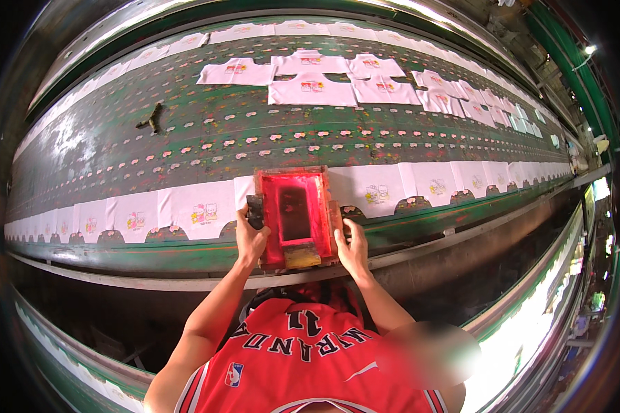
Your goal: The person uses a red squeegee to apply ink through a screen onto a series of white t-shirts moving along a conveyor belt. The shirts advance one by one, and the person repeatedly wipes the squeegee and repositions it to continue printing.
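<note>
Right now my left hand point(250, 239) grips the left edge of the red printing screen frame point(295, 215) and my right hand point(353, 249) clasps its right edge, both closed on it. I see the frame lying flat on the near edge of the long green counter point(186, 141), over the near row of white cloth pieces point(186, 210) with small cartoon prints. Farther off, pink-white little shirts point(312, 89) lie in rows, and a dark tool point(151, 118) sits far left.
</note>
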Demonstrator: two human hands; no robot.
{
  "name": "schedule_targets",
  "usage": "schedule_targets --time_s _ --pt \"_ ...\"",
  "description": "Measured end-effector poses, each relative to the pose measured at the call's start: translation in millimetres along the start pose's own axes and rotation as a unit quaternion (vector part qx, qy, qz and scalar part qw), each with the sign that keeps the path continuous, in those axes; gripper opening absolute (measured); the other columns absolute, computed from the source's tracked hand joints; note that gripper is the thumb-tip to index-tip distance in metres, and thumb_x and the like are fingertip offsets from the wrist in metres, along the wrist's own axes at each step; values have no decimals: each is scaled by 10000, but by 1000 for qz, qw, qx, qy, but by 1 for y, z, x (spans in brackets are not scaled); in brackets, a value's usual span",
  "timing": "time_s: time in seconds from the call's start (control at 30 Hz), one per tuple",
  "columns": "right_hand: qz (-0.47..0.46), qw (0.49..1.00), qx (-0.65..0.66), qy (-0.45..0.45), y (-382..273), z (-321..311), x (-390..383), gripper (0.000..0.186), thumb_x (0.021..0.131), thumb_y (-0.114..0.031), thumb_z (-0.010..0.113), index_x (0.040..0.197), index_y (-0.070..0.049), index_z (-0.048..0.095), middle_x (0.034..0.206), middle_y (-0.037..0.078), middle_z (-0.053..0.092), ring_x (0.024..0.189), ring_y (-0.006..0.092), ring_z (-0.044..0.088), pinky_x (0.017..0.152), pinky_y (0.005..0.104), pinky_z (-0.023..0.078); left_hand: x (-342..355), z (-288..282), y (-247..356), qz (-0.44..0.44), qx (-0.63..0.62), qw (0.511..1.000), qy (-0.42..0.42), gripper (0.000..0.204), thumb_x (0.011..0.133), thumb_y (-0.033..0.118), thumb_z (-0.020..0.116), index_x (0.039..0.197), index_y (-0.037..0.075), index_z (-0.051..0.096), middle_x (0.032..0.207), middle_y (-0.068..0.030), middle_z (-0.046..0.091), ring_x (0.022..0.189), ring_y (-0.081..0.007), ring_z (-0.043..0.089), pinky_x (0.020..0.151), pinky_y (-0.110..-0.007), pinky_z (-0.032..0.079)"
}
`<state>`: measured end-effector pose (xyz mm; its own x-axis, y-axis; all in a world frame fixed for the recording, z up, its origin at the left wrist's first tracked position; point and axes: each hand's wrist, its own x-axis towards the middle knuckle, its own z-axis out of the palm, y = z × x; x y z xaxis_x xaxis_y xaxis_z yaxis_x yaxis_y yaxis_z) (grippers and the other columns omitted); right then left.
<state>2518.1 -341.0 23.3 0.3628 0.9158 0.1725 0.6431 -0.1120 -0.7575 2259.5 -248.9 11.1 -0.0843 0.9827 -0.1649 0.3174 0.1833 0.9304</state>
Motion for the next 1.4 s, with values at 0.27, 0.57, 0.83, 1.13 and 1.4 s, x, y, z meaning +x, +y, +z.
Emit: schedule_targets --time_s 0.27,0.57,0.83,1.13,1.4 --pt "141 957 248 -53 88 -43 12 510 1021 -280 714 1408 20 572 1235 172 709 1005 168 674 894 316 552 -17 68 36 71 -23 997 29 757 730 -20 701 1430 -18 412 989 -106 594 864 -212 594 817 -355 515" --pt "141 968 200 -56 188 -163 61 462 1028 -235 696 1397 17 582 1213 166 715 1004 179 682 903 332 551 -42 226 50 89 -75 993 15 768 726 -12 692 1434 -14 392 1135 -134 564 987 -220 580 914 -363 502" --pt "139 964 193 -122 235 -197 76 468 1027 -235 697 1399 21 575 1224 187 708 995 185 688 901 336 559 -51 270 61 51 -17 998 19 804 724 11 702 1454 -21 367 1120 -165 639 973 -255 645 923 -384 527" --pt "171 953 182 -169 215 -210 81 519 1025 -234 709 1440 29 541 1275 210 674 1116 212 663 973 347 543 -48 267 55 59 4 998 31 784 716 22 719 1434 -46 412 1157 -205 640 1023 -287 648 966 -379 518" --pt "33 990 58 -128 228 -207 76 514 998 -236 721 1405 30 551 1280 215 653 1109 293 671 952 382 557 -46 262 63 40 -23 999 2 795 708 21 730 1428 -74 407 1184 -210 620 1051 -274 633 977 -369 507"
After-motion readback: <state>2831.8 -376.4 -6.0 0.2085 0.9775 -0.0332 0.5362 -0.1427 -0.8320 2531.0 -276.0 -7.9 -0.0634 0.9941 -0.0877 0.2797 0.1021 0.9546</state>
